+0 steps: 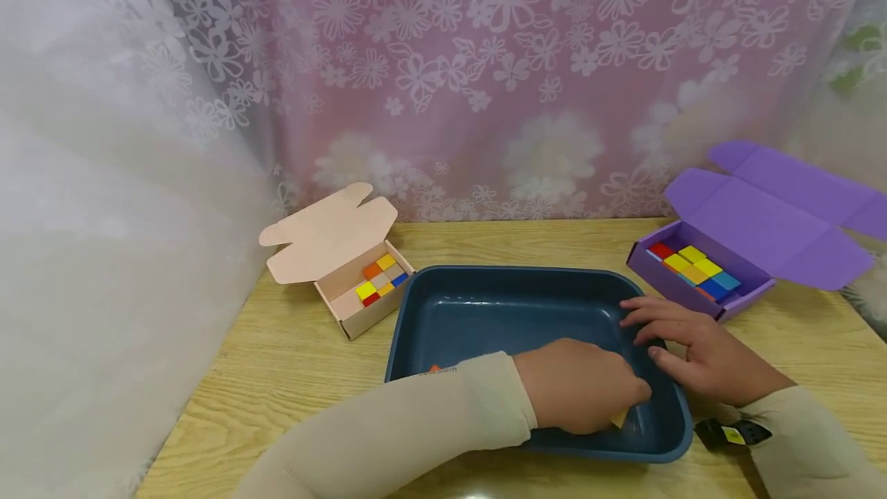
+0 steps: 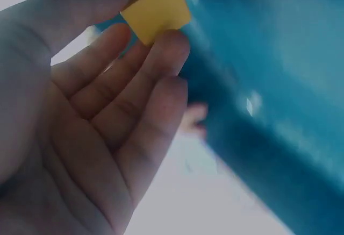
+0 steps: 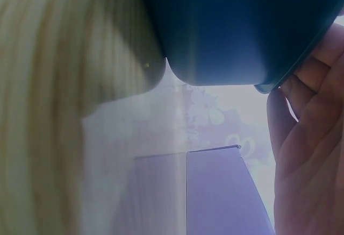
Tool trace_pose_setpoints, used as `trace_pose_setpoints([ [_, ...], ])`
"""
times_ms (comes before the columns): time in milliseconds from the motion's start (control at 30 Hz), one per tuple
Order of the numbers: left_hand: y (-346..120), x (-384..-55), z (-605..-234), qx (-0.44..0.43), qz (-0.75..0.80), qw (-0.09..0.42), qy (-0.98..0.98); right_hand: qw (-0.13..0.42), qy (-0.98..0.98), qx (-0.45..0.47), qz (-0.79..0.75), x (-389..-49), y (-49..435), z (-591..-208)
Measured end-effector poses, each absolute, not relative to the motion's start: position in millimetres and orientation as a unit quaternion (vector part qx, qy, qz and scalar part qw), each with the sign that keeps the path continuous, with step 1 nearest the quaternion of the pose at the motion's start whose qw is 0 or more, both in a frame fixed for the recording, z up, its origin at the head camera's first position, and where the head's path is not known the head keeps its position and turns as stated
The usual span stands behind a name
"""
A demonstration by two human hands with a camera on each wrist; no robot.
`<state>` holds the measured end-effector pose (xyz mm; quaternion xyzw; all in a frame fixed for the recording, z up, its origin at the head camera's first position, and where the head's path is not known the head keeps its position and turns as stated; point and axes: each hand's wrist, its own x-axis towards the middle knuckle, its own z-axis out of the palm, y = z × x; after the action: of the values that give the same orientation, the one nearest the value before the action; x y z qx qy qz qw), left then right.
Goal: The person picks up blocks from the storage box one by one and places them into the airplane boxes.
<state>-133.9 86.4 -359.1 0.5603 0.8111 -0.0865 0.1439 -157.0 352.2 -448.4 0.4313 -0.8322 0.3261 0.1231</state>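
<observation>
Inside the dark blue tray (image 1: 513, 322), toward its near right corner, my left hand (image 1: 582, 387) pinches a yellow block (image 2: 158, 14) between thumb and fingertips. Only a corner of that block shows under the hand in the head view. My right hand (image 1: 689, 345) rests over the tray's right rim, its fingers loosely bent and reaching inward; the right wrist view shows this hand against the rim from below. An orange block (image 1: 434, 368) peeks out in the tray above the left sleeve. The forearm hides part of the tray floor.
Left of the tray stands an open light pink box (image 1: 374, 319) with several coloured blocks in it. At the right, an open purple box (image 1: 751, 295) also holds several blocks. The wooden table (image 1: 242, 399) meets a flowered curtain (image 1: 485, 98) behind.
</observation>
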Motion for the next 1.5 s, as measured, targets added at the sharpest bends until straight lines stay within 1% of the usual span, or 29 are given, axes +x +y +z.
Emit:
trace_pose_setpoints([
  [133, 58, -149, -336, 0.539, -0.047, 0.103, 0.835, 0.130, -0.829, 0.431, 0.330, -156, 351, -447],
  [233, 24, -164, -320, 0.506, 0.013, 0.081, 0.858, 0.131, -0.831, 0.427, 0.331, -155, 349, -446],
  [400, -46, -192, -307, 0.409, 0.090, 0.045, 0.907, 0.132, -0.836, 0.423, 0.324, -156, 348, -446],
  [500, -87, -210, -310, 0.333, 0.115, 0.030, 0.935, 0.130, -0.839, 0.420, 0.321, -155, 349, -446],
  [633, -136, -232, -323, 0.243, 0.152, 0.027, 0.958, 0.114, -0.846, 0.410, 0.322, -155, 354, -448],
  [733, -165, -244, -334, 0.184, 0.180, 0.026, 0.966, 0.105, -0.850, 0.402, 0.325, -154, 355, -448],
  [800, -180, -247, -342, 0.151, 0.186, 0.024, 0.971, 0.111, -0.846, 0.409, 0.324, -155, 354, -449],
  [1033, -204, -250, -368, 0.072, 0.157, 0.025, 0.985, 0.131, -0.837, 0.416, 0.330, -156, 346, -446],
  [1300, -203, -251, -387, 0.055, 0.125, -0.003, 0.991, 0.123, -0.842, 0.409, 0.329, -155, 346, -446],
  [1500, -199, -253, -395, 0.037, 0.116, 0.014, 0.993, 0.123, -0.842, 0.409, 0.330, -154, 346, -444],
])
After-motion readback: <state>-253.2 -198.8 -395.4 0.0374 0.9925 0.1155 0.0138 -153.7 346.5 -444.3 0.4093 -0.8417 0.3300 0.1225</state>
